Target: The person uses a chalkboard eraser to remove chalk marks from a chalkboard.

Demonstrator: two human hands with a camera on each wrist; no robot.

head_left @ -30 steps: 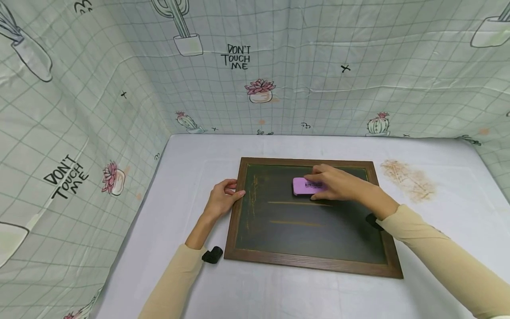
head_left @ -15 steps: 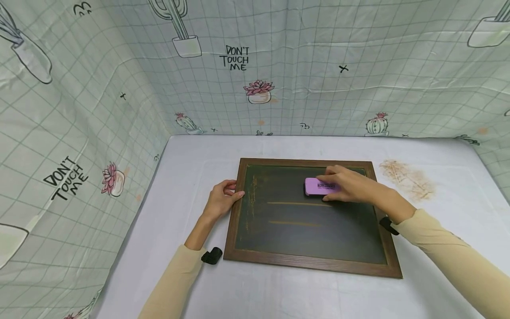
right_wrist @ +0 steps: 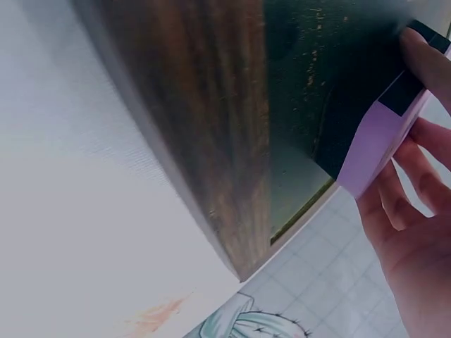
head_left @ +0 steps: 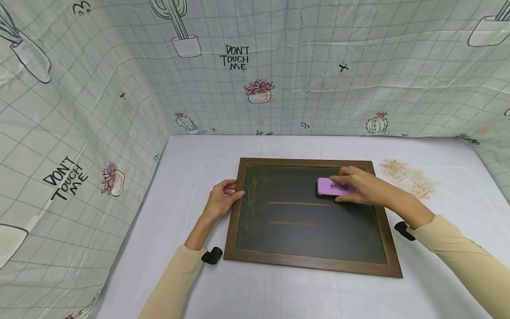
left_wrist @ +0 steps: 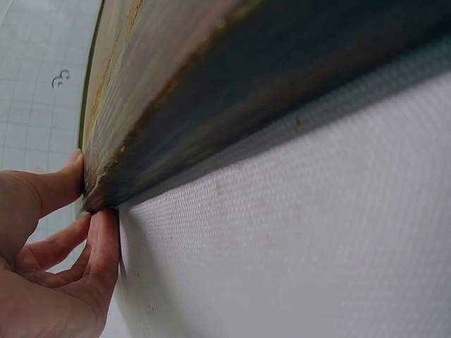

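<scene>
A dark chalkboard (head_left: pixel 311 237) in a brown wooden frame lies on the white-covered table. Two yellowish chalk lines cross its middle, and a smeared chalk patch runs down its left side. My right hand (head_left: pixel 360 186) grips a purple board eraser (head_left: pixel 330 187) with a black underside against the upper right of the board. In the right wrist view, thumb and fingers hold the eraser (right_wrist: pixel 370 144) from opposite sides. My left hand (head_left: pixel 220 199) pinches the board's left frame edge; the left wrist view has the thumb above and fingers below the frame (left_wrist: pixel 141 120).
A brownish smudge (head_left: pixel 408 178) marks the white tablecloth (head_left: pixel 303 292) right of the board. Behind and to the left hangs a grid-patterned curtain (head_left: pixel 303 88) with cactus drawings. A small black device (head_left: pixel 212 255) sits at the left wrist.
My right hand has slid the eraser to the right across the upper part of the board. The left hand and the board have stayed in place.
</scene>
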